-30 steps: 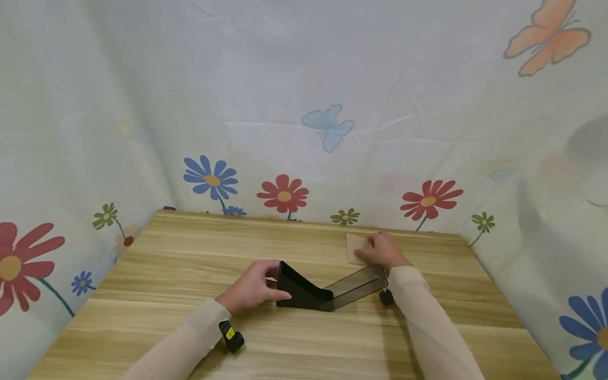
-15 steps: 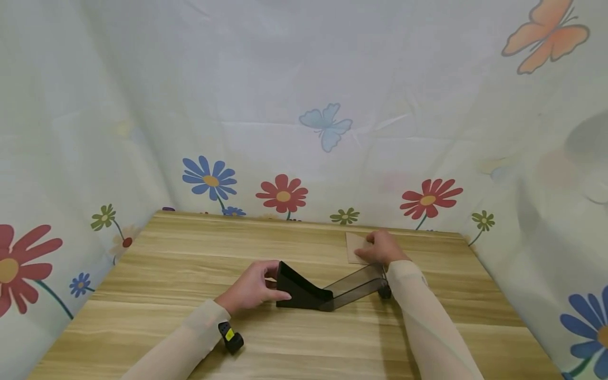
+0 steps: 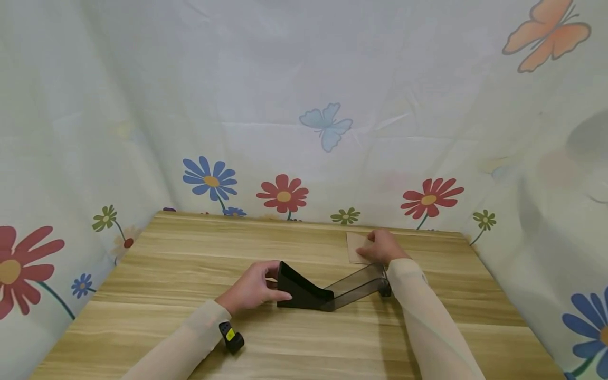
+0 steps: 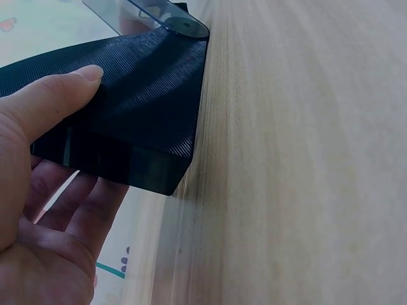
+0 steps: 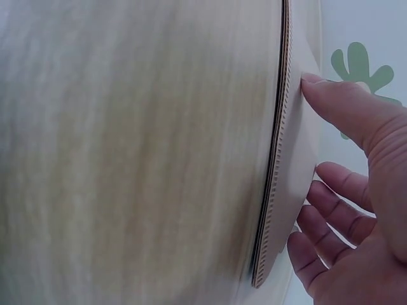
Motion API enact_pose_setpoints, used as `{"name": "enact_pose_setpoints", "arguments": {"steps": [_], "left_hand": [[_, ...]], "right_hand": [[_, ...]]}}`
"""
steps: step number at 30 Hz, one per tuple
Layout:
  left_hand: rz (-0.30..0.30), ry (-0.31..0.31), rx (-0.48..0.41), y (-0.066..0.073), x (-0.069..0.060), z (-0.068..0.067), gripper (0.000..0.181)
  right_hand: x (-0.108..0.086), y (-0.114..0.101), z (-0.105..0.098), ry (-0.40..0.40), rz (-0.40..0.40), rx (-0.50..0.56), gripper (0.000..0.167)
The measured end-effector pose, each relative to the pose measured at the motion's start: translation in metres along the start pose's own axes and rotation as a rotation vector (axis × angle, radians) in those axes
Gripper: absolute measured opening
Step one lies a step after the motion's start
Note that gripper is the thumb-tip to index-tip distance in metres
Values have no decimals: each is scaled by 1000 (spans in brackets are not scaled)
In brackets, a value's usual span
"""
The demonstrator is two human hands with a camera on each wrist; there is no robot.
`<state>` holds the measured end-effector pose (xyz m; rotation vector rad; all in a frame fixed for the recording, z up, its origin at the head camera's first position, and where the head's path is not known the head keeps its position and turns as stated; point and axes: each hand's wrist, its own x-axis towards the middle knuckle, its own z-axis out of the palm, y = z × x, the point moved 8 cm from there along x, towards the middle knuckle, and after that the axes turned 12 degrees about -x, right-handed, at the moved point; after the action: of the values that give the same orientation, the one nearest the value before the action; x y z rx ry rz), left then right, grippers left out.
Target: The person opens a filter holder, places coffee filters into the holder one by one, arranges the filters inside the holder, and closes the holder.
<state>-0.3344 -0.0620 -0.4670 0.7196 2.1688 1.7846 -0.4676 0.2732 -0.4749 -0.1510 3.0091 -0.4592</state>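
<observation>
In the head view my left hand (image 3: 256, 285) grips the tall end of a black ribbed plastic case (image 3: 301, 290). Its thumb lies on the case's near side, plain to see in the left wrist view, with the fingers behind. A smoky see-through lid (image 3: 358, 285) slants up and rightward from the case's low end. Farther back, my right hand (image 3: 385, 247) rests on a flat stack of brown corrugated cardboard pieces (image 3: 355, 248). The right wrist view shows the thumb touching the cardboard's (image 5: 296, 133) upper face and the loosely bent fingers at its far border.
The wood-grain table (image 3: 204, 248) carries the case and the cardboard, which lies close to its back edge. A flower-printed white curtain (image 3: 266, 105) hangs behind and on both sides. Black devices, one with a yellow mark (image 3: 231, 336), sit at the wrists.
My right wrist has shifted very slightly while the hand stays at the cardboard. My left hand and the case hold still.
</observation>
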Motion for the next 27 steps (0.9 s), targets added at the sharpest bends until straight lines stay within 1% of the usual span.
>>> {"name": "enact_pose_setpoints", "arguments": {"steps": [5, 8, 14, 19, 27], "left_hand": [[10, -2, 20, 2, 0, 0, 33], [12, -4, 29, 1, 0, 0, 32], [14, -9, 28, -1, 1, -1, 33], [16, -7, 31, 0, 2, -1, 33], [10, -2, 29, -2, 2, -2, 33]], "right_hand": [[1, 0, -1, -1, 7, 18, 71], [0, -1, -3, -7, 4, 10, 69], [-13, -15, -15, -38, 11, 27, 67], [-20, -23, -23, -44, 16, 44, 64], [-16, -22, -23, -33, 9, 48, 60]]}}
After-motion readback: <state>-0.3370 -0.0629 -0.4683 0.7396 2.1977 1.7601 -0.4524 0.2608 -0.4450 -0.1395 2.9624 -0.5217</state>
